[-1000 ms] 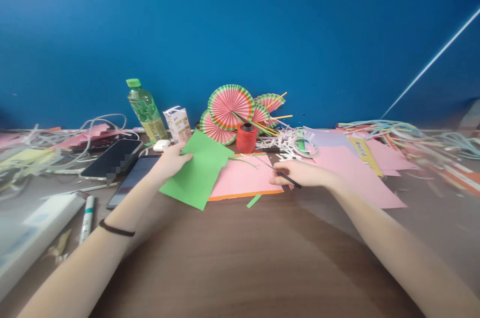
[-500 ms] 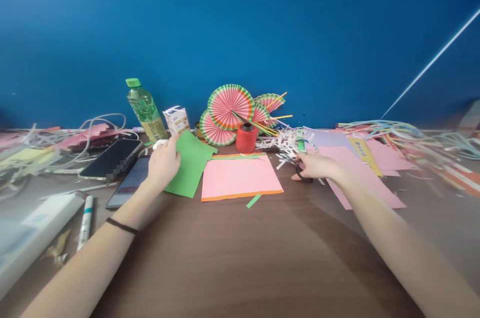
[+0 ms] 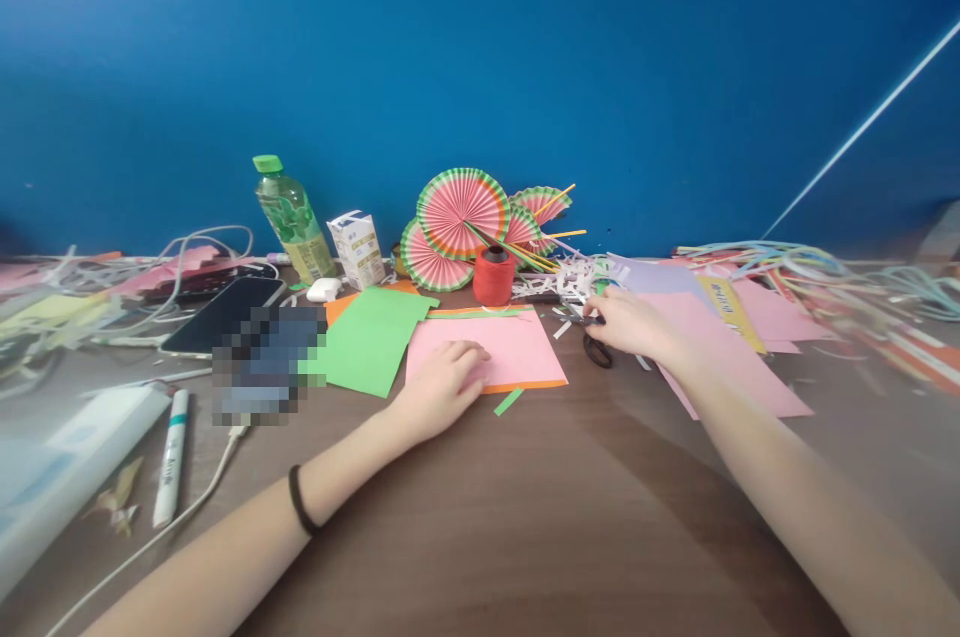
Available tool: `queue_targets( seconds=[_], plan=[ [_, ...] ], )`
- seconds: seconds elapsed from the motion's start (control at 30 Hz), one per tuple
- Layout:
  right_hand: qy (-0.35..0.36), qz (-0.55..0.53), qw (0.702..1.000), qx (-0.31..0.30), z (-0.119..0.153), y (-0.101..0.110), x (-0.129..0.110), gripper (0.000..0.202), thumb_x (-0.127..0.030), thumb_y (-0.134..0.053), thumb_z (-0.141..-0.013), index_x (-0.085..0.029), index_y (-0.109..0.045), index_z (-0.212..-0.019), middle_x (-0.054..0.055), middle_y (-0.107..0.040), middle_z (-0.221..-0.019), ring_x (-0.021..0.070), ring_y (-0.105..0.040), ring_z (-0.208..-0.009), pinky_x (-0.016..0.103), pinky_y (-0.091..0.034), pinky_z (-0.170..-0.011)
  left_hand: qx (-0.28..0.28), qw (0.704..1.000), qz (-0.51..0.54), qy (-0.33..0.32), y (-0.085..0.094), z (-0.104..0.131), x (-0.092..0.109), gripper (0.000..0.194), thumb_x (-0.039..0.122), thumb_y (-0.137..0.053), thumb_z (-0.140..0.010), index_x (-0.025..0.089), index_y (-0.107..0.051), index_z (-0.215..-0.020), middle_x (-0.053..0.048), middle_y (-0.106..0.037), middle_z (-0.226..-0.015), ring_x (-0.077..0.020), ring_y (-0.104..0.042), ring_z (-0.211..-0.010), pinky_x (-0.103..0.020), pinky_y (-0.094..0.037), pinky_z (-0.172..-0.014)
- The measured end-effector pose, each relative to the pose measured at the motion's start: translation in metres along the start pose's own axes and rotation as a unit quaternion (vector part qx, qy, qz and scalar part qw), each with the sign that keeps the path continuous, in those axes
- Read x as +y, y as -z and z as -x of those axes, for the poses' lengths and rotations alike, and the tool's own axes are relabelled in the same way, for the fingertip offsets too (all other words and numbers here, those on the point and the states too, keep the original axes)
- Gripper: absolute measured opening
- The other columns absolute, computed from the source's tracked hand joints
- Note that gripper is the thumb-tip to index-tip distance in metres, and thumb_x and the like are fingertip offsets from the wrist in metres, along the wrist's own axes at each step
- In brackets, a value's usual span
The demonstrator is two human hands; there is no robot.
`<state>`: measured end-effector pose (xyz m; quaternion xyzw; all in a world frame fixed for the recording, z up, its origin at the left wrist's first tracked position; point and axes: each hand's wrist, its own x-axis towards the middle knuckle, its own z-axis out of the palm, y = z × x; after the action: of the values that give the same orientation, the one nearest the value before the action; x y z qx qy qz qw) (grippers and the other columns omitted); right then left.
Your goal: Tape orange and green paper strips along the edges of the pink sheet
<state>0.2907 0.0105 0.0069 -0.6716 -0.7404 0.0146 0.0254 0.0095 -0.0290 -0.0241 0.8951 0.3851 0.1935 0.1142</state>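
My left hand (image 3: 444,389) rests on the pink sheet (image 3: 517,347), its fingers lying over the paper and holding nothing. Orange paper edges show beneath that sheet. To its left lies a green sheet (image 3: 373,342), partly over an orange one. My right hand (image 3: 624,322) is closed on black scissors (image 3: 598,351), right of the pink sheet; their blades point left. A small green strip (image 3: 508,402) lies just in front of the pink sheet.
Behind the sheets stand a red thread spool (image 3: 493,279) and watermelon-patterned paper fans (image 3: 463,214). A bottle (image 3: 294,227), a small box (image 3: 358,250), phones and a marker (image 3: 171,457) are at left. White shreds and pink papers (image 3: 720,357) lie right.
My left hand has moved right and nearer, from the green sheet onto the pink sheet. The green sheet now lies flat. The scissors have turned in my right hand.
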Motion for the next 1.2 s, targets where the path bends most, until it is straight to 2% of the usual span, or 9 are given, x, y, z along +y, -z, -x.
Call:
queue_targets(
  seconds=[0.07, 0.17, 0.4, 0.53, 0.77, 0.9, 1.0, 1.1, 1.2],
  plan=[
    [0.044, -0.079, 0.995, 0.043, -0.003, -0.007, -0.009, 0.017, -0.021, -0.047, -0.074, -0.016, -0.061, -0.083, 0.009, -0.056, -0.088, 0.0199, -0.053, -0.082, 0.028, -0.038, -0.070, -0.001, 1.000, 0.006, 0.008, -0.009, 0.003, 0.007, 0.032, 0.033, -0.043, -0.082, 0.019, -0.049, -0.110, -0.008, -0.051, -0.117, -0.0227, -0.043, -0.109, -0.037, -0.033, -0.095],
    [0.106, -0.182, 0.976, 0.060, -0.009, -0.020, -0.028, 0.015, -0.024, -0.046, -0.077, -0.016, -0.059, -0.078, 0.006, -0.057, -0.081, 0.0157, -0.053, -0.072, 0.025, -0.038, -0.066, 0.005, 0.999, 0.007, 0.031, -0.014, 0.004, 0.008, 0.036, 0.040, -0.047, -0.079, 0.019, -0.048, -0.108, -0.008, -0.050, -0.116, -0.0247, -0.042, -0.108, -0.040, -0.033, -0.093],
    [0.045, -0.155, 0.980, 0.113, -0.031, -0.042, -0.058, 0.017, -0.031, -0.048, -0.078, -0.017, -0.054, -0.073, 0.006, -0.058, -0.081, 0.0177, -0.051, -0.076, 0.027, -0.036, -0.065, 0.005, 0.999, 0.017, 0.049, -0.012, 0.004, 0.007, 0.045, 0.048, -0.047, -0.077, 0.021, -0.046, -0.113, -0.008, -0.047, -0.119, -0.0266, -0.040, -0.109, -0.043, -0.031, -0.093],
    [0.033, -0.130, 0.985, 0.110, -0.038, -0.043, -0.054, 0.014, -0.029, -0.048, -0.078, -0.018, -0.053, -0.071, 0.006, -0.058, -0.080, 0.0179, -0.052, -0.076, 0.027, -0.036, -0.063, -0.006, 0.999, 0.006, 0.047, -0.012, 0.006, 0.008, 0.054, 0.052, -0.049, -0.074, 0.021, -0.043, -0.118, -0.008, -0.045, -0.122, -0.0277, -0.038, -0.109, -0.044, -0.030, -0.094],
    [-0.019, -0.102, 0.987, 0.122, -0.042, -0.037, -0.034, 0.009, -0.018, -0.047, -0.077, -0.016, -0.055, -0.076, 0.012, -0.057, -0.089, 0.0238, -0.052, -0.084, 0.032, -0.036, -0.067, -0.004, 0.999, 0.012, 0.048, -0.011, 0.007, 0.007, 0.056, 0.050, -0.052, -0.073, 0.023, -0.041, -0.120, -0.007, -0.044, -0.122, -0.0279, -0.037, -0.111, -0.044, -0.030, -0.094],
    [0.044, -0.128, 0.985, 0.111, -0.047, -0.029, -0.045, 0.016, -0.014, -0.043, -0.078, -0.018, -0.058, -0.081, 0.008, -0.059, -0.092, 0.0200, -0.052, -0.088, 0.029, -0.037, -0.073, -0.011, 0.998, 0.030, 0.054, -0.009, 0.006, 0.008, 0.056, 0.051, -0.053, -0.071, 0.024, -0.043, -0.119, -0.007, -0.045, -0.121, -0.0283, -0.038, -0.110, -0.044, -0.031, -0.093],
    [0.098, -0.157, 0.979, 0.090, -0.049, -0.026, -0.059, 0.016, -0.022, -0.045, -0.080, -0.018, -0.060, -0.079, 0.006, -0.059, -0.089, 0.0161, -0.053, -0.084, 0.025, -0.037, -0.074, -0.021, 0.997, 0.056, 0.054, -0.005, 0.005, 0.006, 0.056, 0.050, -0.056, -0.069, 0.024, -0.045, -0.117, -0.007, -0.046, -0.119, -0.0281, -0.039, -0.110, -0.043, -0.032, -0.092],
    [0.087, -0.177, 0.978, 0.067, -0.049, -0.029, -0.068, 0.024, -0.037, -0.048, -0.078, -0.016, -0.058, -0.073, 0.007, -0.059, -0.078, 0.0160, -0.053, -0.071, 0.026, -0.037, -0.063, -0.039, 0.994, 0.093, 0.051, 0.000, 0.004, 0.001, 0.055, 0.045, -0.062, -0.066, 0.022, -0.047, -0.114, -0.008, -0.048, -0.116, -0.0271, -0.041, -0.109, -0.042, -0.034, -0.092],
    [0.074, -0.195, 0.977, 0.039, -0.048, -0.034, -0.068, 0.024, -0.038, -0.051, -0.076, -0.015, -0.055, -0.072, 0.006, -0.059, -0.073, 0.0145, -0.051, -0.065, 0.024, -0.034, -0.057, -0.062, 0.987, 0.135, 0.061, 0.005, 0.002, -0.004, 0.060, 0.039, -0.066, -0.063, 0.020, -0.046, -0.116, -0.009, -0.048, -0.119, -0.0271, -0.042, -0.111, -0.041, -0.034, -0.094]
  ],
)
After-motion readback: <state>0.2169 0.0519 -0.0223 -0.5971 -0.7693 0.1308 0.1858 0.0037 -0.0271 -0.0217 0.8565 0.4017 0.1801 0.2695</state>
